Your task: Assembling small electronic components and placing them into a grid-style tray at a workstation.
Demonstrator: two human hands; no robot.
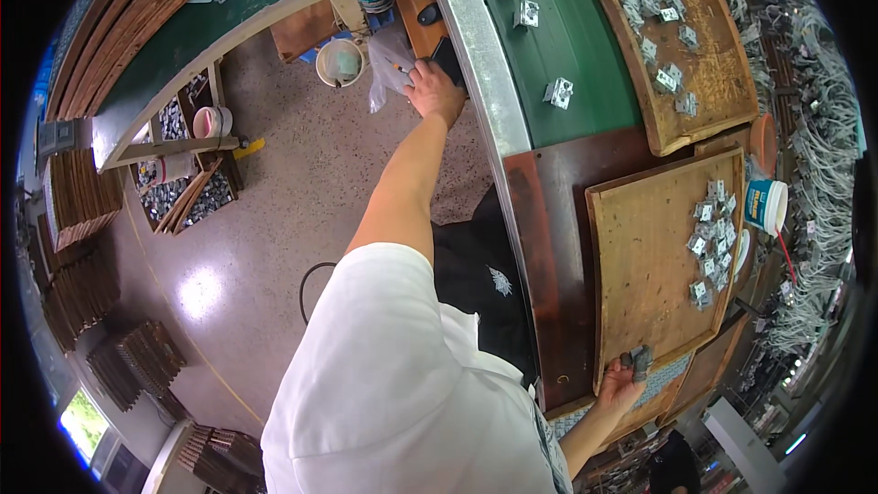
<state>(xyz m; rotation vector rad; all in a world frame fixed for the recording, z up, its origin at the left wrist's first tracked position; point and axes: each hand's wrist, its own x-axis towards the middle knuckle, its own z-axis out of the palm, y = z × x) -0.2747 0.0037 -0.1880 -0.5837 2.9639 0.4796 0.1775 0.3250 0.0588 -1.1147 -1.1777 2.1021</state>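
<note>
My left hand [434, 93] reaches far forward over the shelf beside the bench, its fingers curled at a flat black object [448, 59]. A small orange-tipped stick [399, 67] shows at its fingertips, against a clear plastic bag [388, 59]; whether the hand grips either is hard to see. At the lower right my right hand [622, 389] is closed on a small dark grey piece [640, 361] at the near corner of a wooden tray [640, 256]. Several small silvery metal parts [709, 247] lie along that tray's right side.
Another wooden tray [722, 55] with metal parts stands farther off, beside a green belt [567, 37] carrying loose parts. A metal rail [476, 37] edges the bench. A white-and-teal tub [766, 205] is at the right. Buckets [340, 62] and part-filled crates [206, 197] stand at the left.
</note>
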